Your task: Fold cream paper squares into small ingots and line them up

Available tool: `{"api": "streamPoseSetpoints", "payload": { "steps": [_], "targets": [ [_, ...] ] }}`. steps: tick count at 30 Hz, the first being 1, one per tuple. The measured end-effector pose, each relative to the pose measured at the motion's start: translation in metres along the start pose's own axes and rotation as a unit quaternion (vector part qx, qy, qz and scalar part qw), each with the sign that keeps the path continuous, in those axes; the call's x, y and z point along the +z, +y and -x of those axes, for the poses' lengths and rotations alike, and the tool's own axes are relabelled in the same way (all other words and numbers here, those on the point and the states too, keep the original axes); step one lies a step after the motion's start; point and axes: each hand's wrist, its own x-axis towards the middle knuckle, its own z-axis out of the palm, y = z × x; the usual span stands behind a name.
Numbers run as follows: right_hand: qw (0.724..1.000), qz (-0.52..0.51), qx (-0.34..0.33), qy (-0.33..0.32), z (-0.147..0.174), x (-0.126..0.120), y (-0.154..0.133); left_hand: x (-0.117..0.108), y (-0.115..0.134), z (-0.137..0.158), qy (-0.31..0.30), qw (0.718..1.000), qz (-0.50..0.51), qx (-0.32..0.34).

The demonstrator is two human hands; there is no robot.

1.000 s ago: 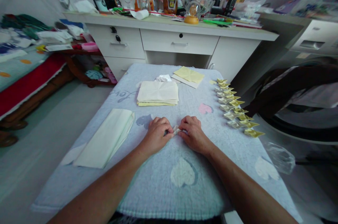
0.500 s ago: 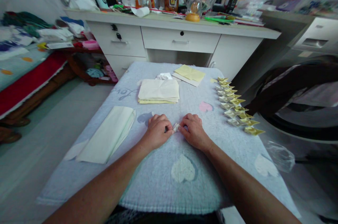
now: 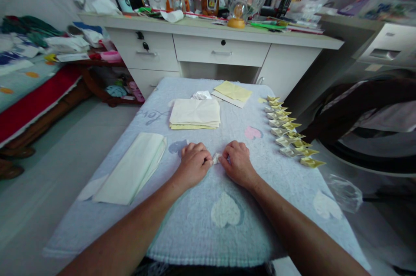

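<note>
Between my hands, over the middle of the cloth-covered table (image 3: 195,228), is a small folded piece of white paper (image 3: 216,158). My left hand (image 3: 196,160) pinches its left end between thumb and fingers. The right end sits in the pinch of my right hand (image 3: 238,161). My fingers hide part of the paper's folds. Beyond my hands lies a stack of cream paper sheets (image 3: 195,112). On the right, rows of small folded paper boats (image 3: 286,131), white and yellow, stand along the table's edge.
Large folded pale paper (image 3: 131,170) lies at left. Yellow and white sheets (image 3: 232,93) and crumpled white paper (image 3: 201,95) are near the far edge. A white desk (image 3: 224,53) crowded with items stands behind; a washing machine (image 3: 386,46) is at right.
Both hands keep their pinch on the small paper, which has hardly moved. The whole view has shifted very slightly.
</note>
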Motion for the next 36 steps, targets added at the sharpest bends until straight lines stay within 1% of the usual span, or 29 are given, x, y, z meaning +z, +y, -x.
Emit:
{"api": "streamPoseSetpoints", "payload": {
  "steps": [5,13,15,17,18,20,27,36],
  "targets": [
    [1.0,0.014,0.009,0.001,0.001,-0.001,-0.001,0.0,0.0,0.002,0.011,1.0,-0.018,-0.003],
    [1.0,0.026,0.013,-0.009,-0.001,-0.001,-0.002,0.0,-0.005,0.0,0.018,1.0,0.003,-0.002],
    [1.0,0.025,0.015,-0.008,0.0,-0.001,-0.001,-0.001,-0.006,-0.002,0.026,0.998,0.038,0.031],
    [1.0,0.023,0.017,-0.007,0.0,0.0,-0.001,-0.001,-0.005,-0.004,0.03,0.994,0.072,0.08],
    [1.0,0.022,0.018,-0.007,0.0,0.0,-0.001,-0.001,-0.005,-0.006,0.028,0.991,0.08,0.1],
    [1.0,0.018,0.019,-0.007,-0.001,0.0,0.0,0.001,-0.004,-0.008,0.018,0.99,0.075,0.119],
    [0.999,-0.013,0.024,-0.038,-0.003,-0.009,0.011,0.007,-0.008,-0.01,-0.001,0.992,0.056,0.11],
    [0.999,0.002,0.024,-0.034,-0.002,-0.011,0.012,0.006,-0.007,-0.009,-0.005,0.994,0.053,0.098]
  ]
}}
